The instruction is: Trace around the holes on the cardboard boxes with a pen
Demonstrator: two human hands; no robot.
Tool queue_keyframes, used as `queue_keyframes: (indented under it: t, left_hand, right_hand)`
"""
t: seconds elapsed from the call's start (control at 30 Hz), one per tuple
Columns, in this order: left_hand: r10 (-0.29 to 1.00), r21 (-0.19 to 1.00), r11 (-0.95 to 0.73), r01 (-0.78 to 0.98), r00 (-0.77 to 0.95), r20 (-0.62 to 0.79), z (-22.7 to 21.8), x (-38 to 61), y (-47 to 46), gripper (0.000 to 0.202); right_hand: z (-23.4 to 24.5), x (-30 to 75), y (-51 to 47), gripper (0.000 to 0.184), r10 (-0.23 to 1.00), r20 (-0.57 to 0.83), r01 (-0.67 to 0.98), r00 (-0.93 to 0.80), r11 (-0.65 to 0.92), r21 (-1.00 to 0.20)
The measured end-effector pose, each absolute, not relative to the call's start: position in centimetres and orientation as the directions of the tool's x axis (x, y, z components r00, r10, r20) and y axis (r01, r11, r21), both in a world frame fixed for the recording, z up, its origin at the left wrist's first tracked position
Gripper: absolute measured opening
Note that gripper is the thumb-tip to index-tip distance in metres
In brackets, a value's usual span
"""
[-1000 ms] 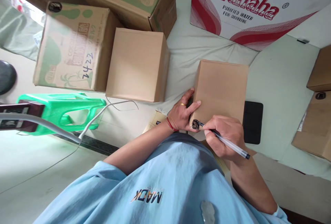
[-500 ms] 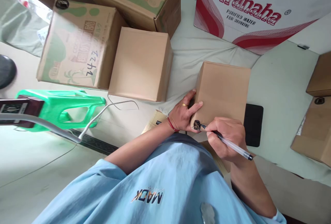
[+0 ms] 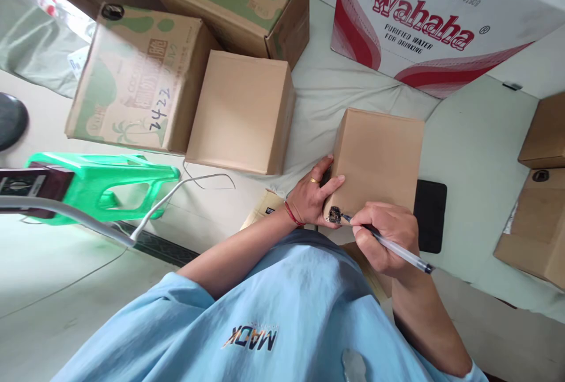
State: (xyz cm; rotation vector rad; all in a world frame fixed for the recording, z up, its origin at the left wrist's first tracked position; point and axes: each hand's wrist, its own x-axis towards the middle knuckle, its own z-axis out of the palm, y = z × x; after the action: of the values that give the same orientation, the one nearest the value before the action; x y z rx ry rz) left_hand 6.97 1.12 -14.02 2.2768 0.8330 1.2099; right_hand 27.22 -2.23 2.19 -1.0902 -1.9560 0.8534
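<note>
A plain brown cardboard box (image 3: 377, 155) lies on the pale sheet in front of me. My left hand (image 3: 314, 193) grips its near left corner, thumb on top and fingers wrapped round the edge. My right hand (image 3: 385, 235) pinches a clear pen (image 3: 388, 244), whose tip rests on a small dark mark (image 3: 334, 214) at the box's near corner. A ring and a red wrist cord show on the left hand.
A second plain box (image 3: 241, 112) sits to the left, with two green-printed cartons (image 3: 132, 79) behind it. A white and red Wahaha carton (image 3: 432, 11) stands at the back. A black pad (image 3: 430, 208) lies right of the box, more brown boxes (image 3: 534, 223) at far right, a green stool (image 3: 103, 185) at left.
Both hands stay put on the box and pen; only the camera view has shifted slightly.
</note>
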Motion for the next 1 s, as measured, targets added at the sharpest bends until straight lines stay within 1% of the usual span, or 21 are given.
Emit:
queue_keyframes:
  t: [0.1,0.17,0.37,0.67,0.8,1.0]
  left_hand:
    - [0.686,0.620,-0.722,0.308,0.439,0.580,-14.0,6.9,1.1,0.133]
    - [0.688,0.620,-0.720,0.311,0.437,0.580,-13.9,7.0,1.1,0.134]
    - [0.680,0.609,-0.729,0.313,0.434,0.590,-14.0,7.0,1.0,0.134]
    - [0.681,0.604,-0.728,0.324,0.440,0.585,-13.9,7.0,1.1,0.134]
    - [0.672,0.581,-0.739,0.342,0.439,0.597,-13.8,7.0,1.1,0.134]
    - [0.671,0.586,-0.739,0.333,0.435,0.601,-13.8,7.0,1.1,0.134]
  right_hand:
    - [2.1,27.2,-2.4,0.017,0.891,0.271,0.443,-0.364,0.422,-0.791]
    - [2.1,27.2,-2.4,0.018,0.886,0.273,0.441,-0.375,0.429,-0.789]
    - [2.4,27.2,-2.0,0.019,0.868,0.271,0.391,-0.416,0.440,-0.809]
    - [3.1,27.6,-1.5,0.019,0.871,0.228,0.270,-0.435,0.368,-0.890]
    - [3.1,27.5,-1.4,0.020,0.868,0.226,0.283,-0.442,0.374,-0.883]
    - [2.9,27.3,-1.6,0.020,0.874,0.231,0.309,-0.427,0.381,-0.871]
